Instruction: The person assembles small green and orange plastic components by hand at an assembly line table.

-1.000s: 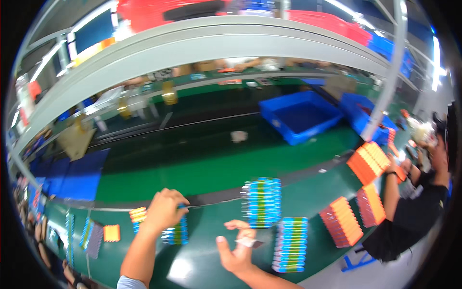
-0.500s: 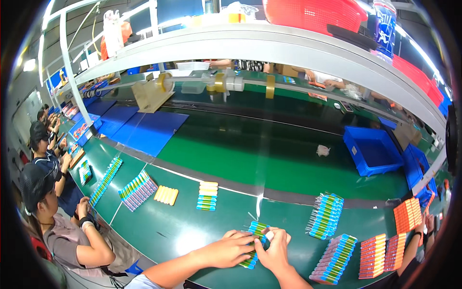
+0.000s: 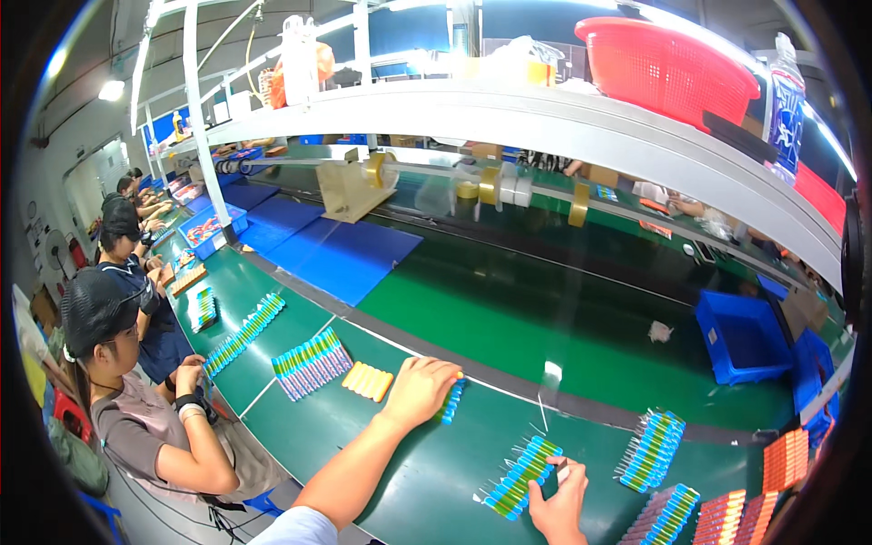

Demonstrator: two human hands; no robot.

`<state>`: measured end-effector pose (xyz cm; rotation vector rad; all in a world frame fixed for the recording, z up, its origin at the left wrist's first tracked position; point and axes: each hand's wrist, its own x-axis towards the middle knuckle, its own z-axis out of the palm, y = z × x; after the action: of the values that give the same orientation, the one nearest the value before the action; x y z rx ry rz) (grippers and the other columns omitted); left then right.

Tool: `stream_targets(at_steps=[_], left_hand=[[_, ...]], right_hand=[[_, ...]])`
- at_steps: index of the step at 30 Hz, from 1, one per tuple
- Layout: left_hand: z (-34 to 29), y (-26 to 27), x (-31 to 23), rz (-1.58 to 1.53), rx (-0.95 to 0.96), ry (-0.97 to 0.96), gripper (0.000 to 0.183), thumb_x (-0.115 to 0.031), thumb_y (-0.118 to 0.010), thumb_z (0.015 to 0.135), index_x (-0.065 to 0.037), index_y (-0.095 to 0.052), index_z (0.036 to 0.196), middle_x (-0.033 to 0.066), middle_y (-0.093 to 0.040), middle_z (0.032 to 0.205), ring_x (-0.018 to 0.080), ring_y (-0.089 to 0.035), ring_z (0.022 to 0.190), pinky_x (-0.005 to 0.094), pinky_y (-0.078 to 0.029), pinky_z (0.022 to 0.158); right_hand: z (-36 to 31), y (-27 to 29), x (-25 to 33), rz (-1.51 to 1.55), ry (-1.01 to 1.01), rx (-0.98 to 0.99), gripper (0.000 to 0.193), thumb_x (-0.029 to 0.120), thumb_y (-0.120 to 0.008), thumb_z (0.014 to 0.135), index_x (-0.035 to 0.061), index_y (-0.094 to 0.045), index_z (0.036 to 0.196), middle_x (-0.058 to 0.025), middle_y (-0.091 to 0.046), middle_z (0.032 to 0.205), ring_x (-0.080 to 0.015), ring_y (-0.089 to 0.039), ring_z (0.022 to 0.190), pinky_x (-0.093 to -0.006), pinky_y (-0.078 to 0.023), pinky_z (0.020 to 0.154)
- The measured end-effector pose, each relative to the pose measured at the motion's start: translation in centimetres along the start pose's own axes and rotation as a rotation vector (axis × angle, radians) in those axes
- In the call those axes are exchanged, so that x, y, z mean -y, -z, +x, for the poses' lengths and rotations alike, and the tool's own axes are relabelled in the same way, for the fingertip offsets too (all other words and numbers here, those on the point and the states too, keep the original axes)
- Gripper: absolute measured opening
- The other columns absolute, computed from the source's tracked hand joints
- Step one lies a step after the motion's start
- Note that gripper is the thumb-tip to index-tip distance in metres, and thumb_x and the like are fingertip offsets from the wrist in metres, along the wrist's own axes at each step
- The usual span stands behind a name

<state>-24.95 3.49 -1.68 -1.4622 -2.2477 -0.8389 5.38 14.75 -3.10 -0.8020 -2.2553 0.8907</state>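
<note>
My left hand [image 3: 424, 392] reaches forward, fingers curled over a small row of yellow and blue-green handles. Only some blue handles [image 3: 452, 402] show past it, and its fingertips are partly hidden. My right hand [image 3: 560, 504] is nearer to me, bent at the right edge of a slanted row of blue-and-green handles with thin metal shafts [image 3: 524, 477]. Its thumb and fingers are closed around a small piece too unclear to name. To the left of my left hand lies a group of yellow handles [image 3: 368, 381].
More blue-green handles [image 3: 652, 450] lie at right, beside orange bundles [image 3: 786, 460]. Blue trays [image 3: 743, 338] stand far right. A shelf [image 3: 509, 107] with a red basket [image 3: 668, 68] crosses above. At left, a co-worker [image 3: 136, 400] sits near other handle rows [image 3: 312, 363].
My left hand has left the near row and moved forward and left onto the yellow and blue-green group. My right hand stays beside the near row. The view has shifted left.
</note>
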Motion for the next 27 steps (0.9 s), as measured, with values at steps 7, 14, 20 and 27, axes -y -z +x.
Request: stream_targets(at_steps=[7,14,20,27], left_hand=[[-0.5,5.9,-7.0,-0.150,0.273,-0.221,0.045,-0.007,-0.068,0.081,-0.011,-0.063,0.126,0.0119,-0.066,0.088,0.0332,-0.062,0.081,0.0434,-0.051,0.077],[-2.4,6.0,-13.7,-0.526,0.429,-0.489,0.023,-0.020,-0.062,0.093,-0.011,-0.065,0.114,0.0096,-0.064,0.078,0.0339,-0.065,0.073,0.0458,-0.054,0.072],[-1.6,1.3,-9.8,-0.562,0.416,-0.131,0.039,-0.021,-0.061,0.095,-0.004,-0.060,0.130,0.0148,-0.065,0.120,0.0318,-0.060,0.111,0.0439,-0.047,0.096],[-5.1,1.4,-11.5,-0.125,0.535,-0.495,0.043,-0.033,-0.064,0.093,-0.004,-0.062,0.125,0.0115,-0.056,0.133,0.0257,-0.047,0.130,0.0436,-0.039,0.101]], right_hand=[[0.0,1.1,1.0,0.221,0.252,-0.118,0.056,0.017,-0.081,0.077,0.0061,-0.038,0.110,-0.0207,-0.060,0.124,-0.0326,-0.054,0.112,-0.0444,-0.042,0.098],[-3.7,-0.1,-0.3,0.172,0.332,0.040,0.056,0.009,-0.083,0.079,0.0083,-0.035,0.107,-0.0085,-0.050,0.094,-0.0201,-0.053,0.090,-0.0351,-0.046,0.078],[-1.4,0.6,1.2,0.940,-0.271,-0.058,0.041,-0.011,-0.060,0.090,0.0145,-0.029,0.098,0.0010,-0.037,0.089,-0.0080,-0.040,0.079,-0.0241,-0.038,0.068],[0.1,2.1,-1.8,1.051,-0.543,-0.146,0.034,-0.008,-0.062,0.092,0.0129,-0.039,0.107,-0.0017,-0.046,0.100,-0.0123,-0.050,0.094,-0.0274,-0.045,0.084]])
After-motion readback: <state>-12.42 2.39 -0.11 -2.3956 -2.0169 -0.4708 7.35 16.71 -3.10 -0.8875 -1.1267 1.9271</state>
